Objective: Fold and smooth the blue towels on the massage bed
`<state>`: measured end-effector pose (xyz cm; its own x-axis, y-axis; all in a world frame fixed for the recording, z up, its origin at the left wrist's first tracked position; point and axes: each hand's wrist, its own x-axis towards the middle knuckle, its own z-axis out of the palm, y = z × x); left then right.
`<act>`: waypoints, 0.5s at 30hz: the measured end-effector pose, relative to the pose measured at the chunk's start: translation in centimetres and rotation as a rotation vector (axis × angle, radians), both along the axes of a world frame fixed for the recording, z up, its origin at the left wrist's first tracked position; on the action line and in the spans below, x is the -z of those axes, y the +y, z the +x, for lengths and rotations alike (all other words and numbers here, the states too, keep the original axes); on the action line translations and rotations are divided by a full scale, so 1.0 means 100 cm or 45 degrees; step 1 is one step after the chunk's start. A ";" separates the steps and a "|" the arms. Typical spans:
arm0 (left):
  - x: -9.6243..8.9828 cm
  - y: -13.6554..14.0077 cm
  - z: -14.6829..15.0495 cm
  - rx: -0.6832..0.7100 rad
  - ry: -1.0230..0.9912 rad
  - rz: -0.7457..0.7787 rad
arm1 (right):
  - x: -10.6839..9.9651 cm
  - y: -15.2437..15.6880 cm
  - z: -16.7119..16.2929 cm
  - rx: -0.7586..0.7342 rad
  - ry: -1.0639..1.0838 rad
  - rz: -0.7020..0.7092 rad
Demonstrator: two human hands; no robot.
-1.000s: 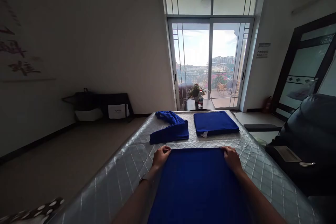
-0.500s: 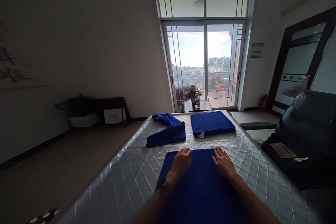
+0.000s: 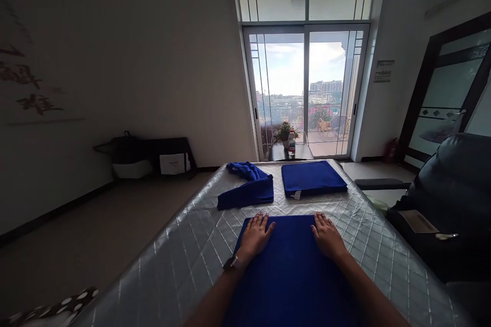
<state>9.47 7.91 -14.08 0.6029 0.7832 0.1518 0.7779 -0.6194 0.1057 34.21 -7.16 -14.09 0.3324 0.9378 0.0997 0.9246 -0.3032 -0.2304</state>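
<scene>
A blue cloth [image 3: 291, 276], spread flat with straight edges, lies in front of me on the silver quilted table cover [image 3: 184, 260]. My left hand [image 3: 256, 234] rests flat on its far left corner, fingers stretched out. On the far right corner lies my right hand [image 3: 327, 234], palm down and fingers extended. Beyond it sits a neatly folded blue cloth [image 3: 313, 178] with a white tag [image 3: 295, 195] at its near edge. To the left of that, a crumpled blue garment [image 3: 249, 186] lies loosely bent. The near end of the spread cloth runs out of view.
A dark armchair [image 3: 452, 179] stands at the right, with a tan flat item [image 3: 417, 222] on it. Past the far edge, a small table [image 3: 274, 153] holds a plant [image 3: 284, 133] and a bottle [image 3: 292, 144]. Dark bags [image 3: 126, 150] stand by the left wall.
My left hand has moved left to the cloth's far left corner and flattened from curled fingers. My right hand stays at the right corner. The view has shifted slightly.
</scene>
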 end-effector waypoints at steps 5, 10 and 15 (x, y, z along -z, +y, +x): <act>0.013 0.022 -0.042 -0.076 -0.009 0.015 | -0.005 0.004 -0.003 -0.021 0.015 -0.007; 0.018 0.026 -0.047 -0.066 -0.112 -0.051 | -0.007 0.003 -0.002 0.003 0.004 -0.032; 0.014 0.027 -0.053 -0.010 -0.223 -0.098 | -0.004 0.001 -0.001 0.047 -0.023 -0.065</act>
<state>4.21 10.63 -15.46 0.5663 0.8013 0.1929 0.7485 -0.5979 0.2867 34.10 -7.04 -13.66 0.3656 0.9289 0.0587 0.9164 -0.3482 -0.1972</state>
